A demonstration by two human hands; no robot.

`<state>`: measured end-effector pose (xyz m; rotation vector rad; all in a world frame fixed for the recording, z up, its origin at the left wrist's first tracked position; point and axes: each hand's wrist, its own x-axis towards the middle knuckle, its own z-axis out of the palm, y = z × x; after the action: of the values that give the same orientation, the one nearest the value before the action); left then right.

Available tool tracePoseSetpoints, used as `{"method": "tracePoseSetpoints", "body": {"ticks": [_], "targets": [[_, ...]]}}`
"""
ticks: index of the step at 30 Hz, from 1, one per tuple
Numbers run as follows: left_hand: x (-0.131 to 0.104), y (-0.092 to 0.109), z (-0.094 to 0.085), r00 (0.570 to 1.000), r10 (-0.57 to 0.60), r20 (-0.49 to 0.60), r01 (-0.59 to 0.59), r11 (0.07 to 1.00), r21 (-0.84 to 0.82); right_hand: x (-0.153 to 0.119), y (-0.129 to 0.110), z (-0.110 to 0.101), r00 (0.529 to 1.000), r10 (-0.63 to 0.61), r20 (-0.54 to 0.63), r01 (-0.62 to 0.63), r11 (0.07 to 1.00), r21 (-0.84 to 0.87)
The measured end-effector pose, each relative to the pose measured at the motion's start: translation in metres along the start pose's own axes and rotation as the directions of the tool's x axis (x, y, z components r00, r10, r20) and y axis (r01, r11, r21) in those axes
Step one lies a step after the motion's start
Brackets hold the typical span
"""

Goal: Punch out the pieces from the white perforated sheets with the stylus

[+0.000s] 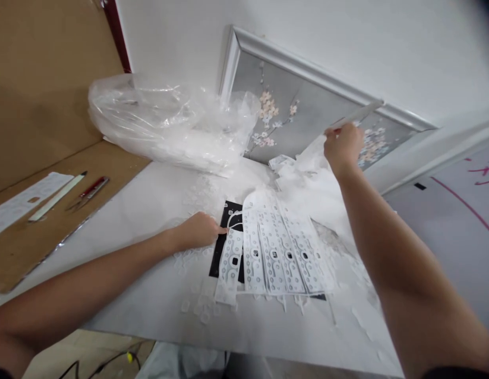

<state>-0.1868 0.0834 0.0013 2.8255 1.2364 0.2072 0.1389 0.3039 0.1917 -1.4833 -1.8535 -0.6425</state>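
Note:
My left hand [199, 230] has its index finger stretched out, its tip on the upper left end of a narrow white patterned strip [229, 263]; the other fingers are curled. That strip lies partly over a black board [217, 258]. Beside it, a larger white sheet of similar strips [273, 252], with small dark openings, covers most of the board. Up at the right, my right hand [344, 147] is raised in front of the framed picture, pinching a thin pale strip [362, 111] that points up to the right.
A clear plastic bag [161, 123] lies at the back left. White scraps [307, 168] are heaped under the framed picture [291, 110]. Small offcuts [200, 310] dot the table [149, 300]. On brown cardboard [15, 263] lie a cutter [90, 190], a pale green strip [58, 197] and a white strip [27, 202].

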Motion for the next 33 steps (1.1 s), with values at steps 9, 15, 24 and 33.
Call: {"method": "tracePoseSetpoints", "body": {"ticks": [9,15,24,33], "targets": [[-0.003,0.017,-0.002,0.973,-0.224,-0.048,0.056,0.434,-0.899,-0.165,-0.133,-0.055,0.905,-0.380,0.190,0.200,0.776,0.598],[-0.004,0.020,0.000,0.968,-0.250,0.016,0.153,0.541,-0.827,-0.254,-0.159,-0.088,0.784,-0.565,0.255,0.052,0.470,0.881],[-0.007,0.031,0.001,0.964,-0.186,-0.188,0.077,0.877,-0.474,-0.241,-0.093,-0.011,0.816,-0.181,0.548,-0.397,0.513,0.761],[-0.006,0.027,-0.014,0.984,-0.081,-0.156,-0.063,0.663,-0.746,-0.256,-0.089,0.013,0.810,-0.209,0.548,-0.405,0.477,0.780]]}}
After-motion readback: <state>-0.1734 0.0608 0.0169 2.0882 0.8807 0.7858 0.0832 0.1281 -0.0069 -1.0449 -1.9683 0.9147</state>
